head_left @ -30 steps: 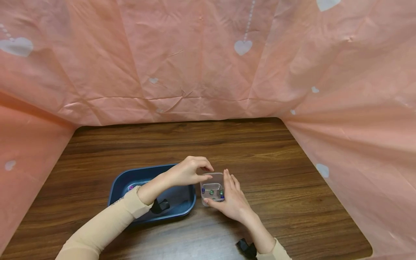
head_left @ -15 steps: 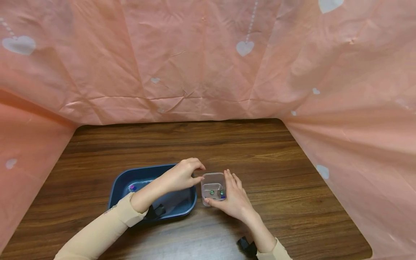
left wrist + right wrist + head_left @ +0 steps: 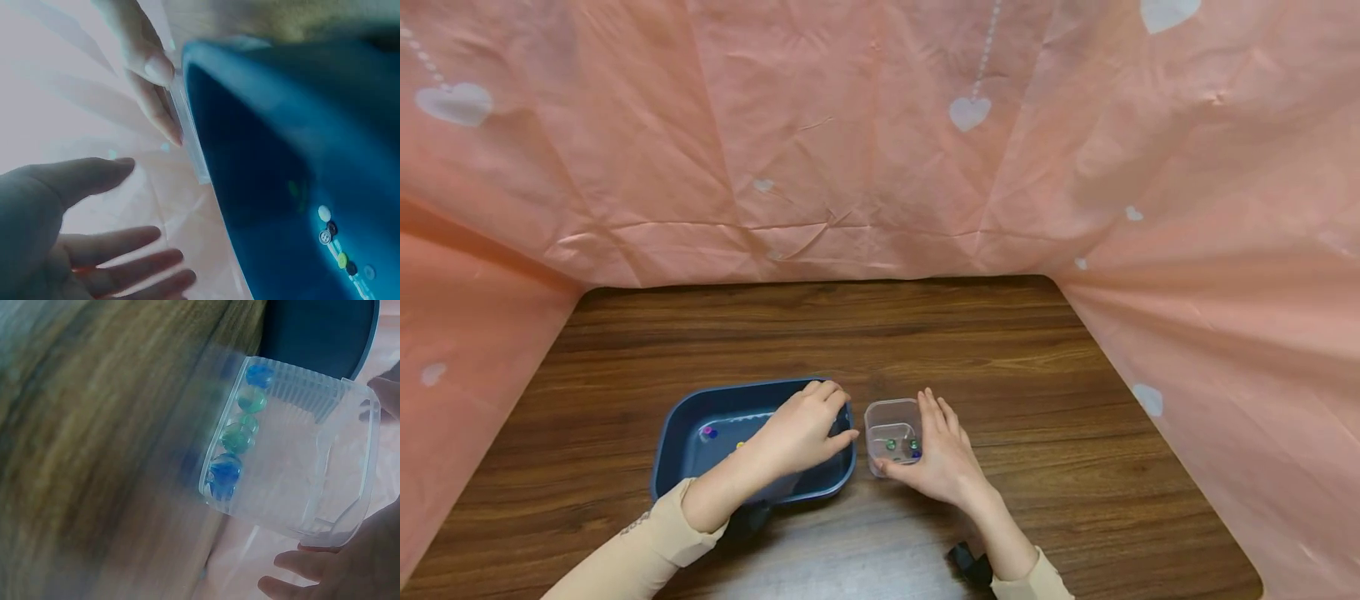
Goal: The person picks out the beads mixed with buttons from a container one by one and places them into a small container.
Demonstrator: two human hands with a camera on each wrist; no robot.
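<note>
My left hand (image 3: 801, 429) hovers over the right end of a blue basin (image 3: 658, 450), fingers apart and holding nothing; in the left wrist view its thumb and fingers are spread. Small buttons (image 3: 325, 237) in white, dark and yellow-green lie on the basin floor. Just right of the basin stands a clear plastic box (image 3: 294, 450), upright on the table. My right hand (image 3: 943, 458) holds this box, thumb at its near side and fingers along its right side. Inside the box are several blue and green glass marbles (image 3: 237, 437).
The brown wood-grain table (image 3: 1037, 375) stretches beyond and to both sides of the basin and box. A pink curtain (image 3: 865, 167) with white hearts encloses its back and sides. A black wrist strap (image 3: 968, 564) shows at the right wrist.
My left hand has moved left, away from above the box's left rim, to over the basin. The right hand and the box stay in place.
</note>
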